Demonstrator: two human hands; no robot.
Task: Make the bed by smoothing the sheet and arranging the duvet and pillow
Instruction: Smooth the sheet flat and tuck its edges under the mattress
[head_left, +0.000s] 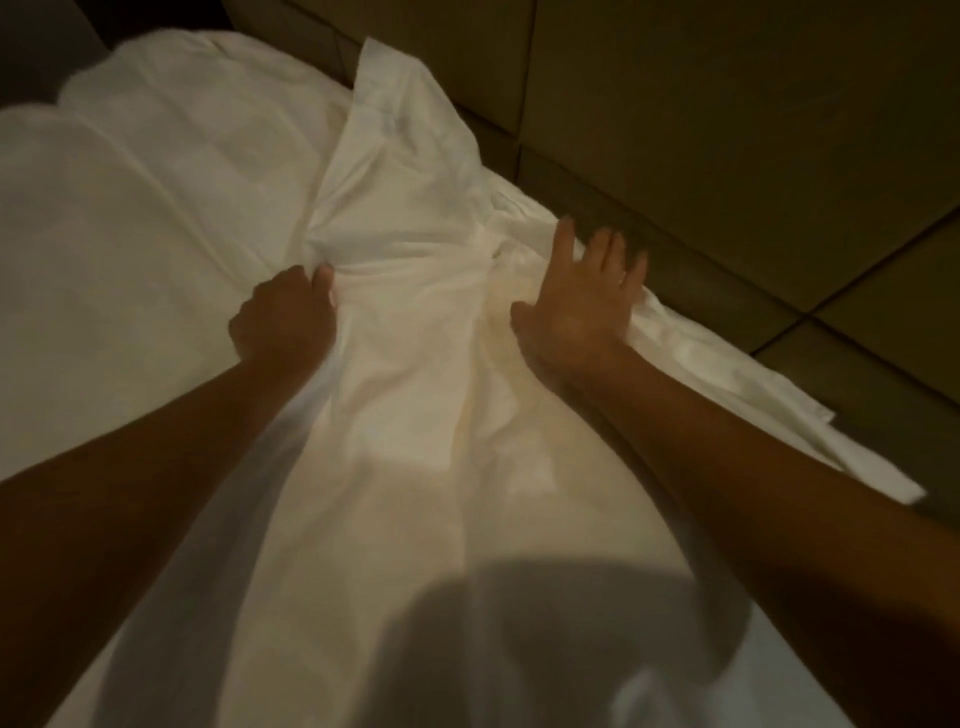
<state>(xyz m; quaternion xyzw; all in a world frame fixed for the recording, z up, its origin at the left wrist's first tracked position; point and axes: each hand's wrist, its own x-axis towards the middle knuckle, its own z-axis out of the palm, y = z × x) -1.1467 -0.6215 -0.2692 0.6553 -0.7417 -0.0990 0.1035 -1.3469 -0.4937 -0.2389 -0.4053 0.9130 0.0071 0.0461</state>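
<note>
Sheet (415, 208), white and creased, loose across the bed (93, 338) from the upper centre of the frame down to the lower edge, one border spilling over the bed's right side toward the tiled floor (857, 312). Left hand (283, 317) at centre left, fingers (322, 286) curled tight and clamped on a bunch of the sheet, folds fanning out from the grip. Right hand (576, 306) at centre right, palm down on the sheet close to the bed's right edge, fingers (563, 244) straight and spread apart, holding nothing. Bare forearms reaching in from both lower corners. Padded white bedding (156, 171) at upper left, duvet or not impossible to tell. Dark rounded shadow (519, 623) over the sheet at bottom centre. Dim, warm light; right fingertips blurred.
</note>
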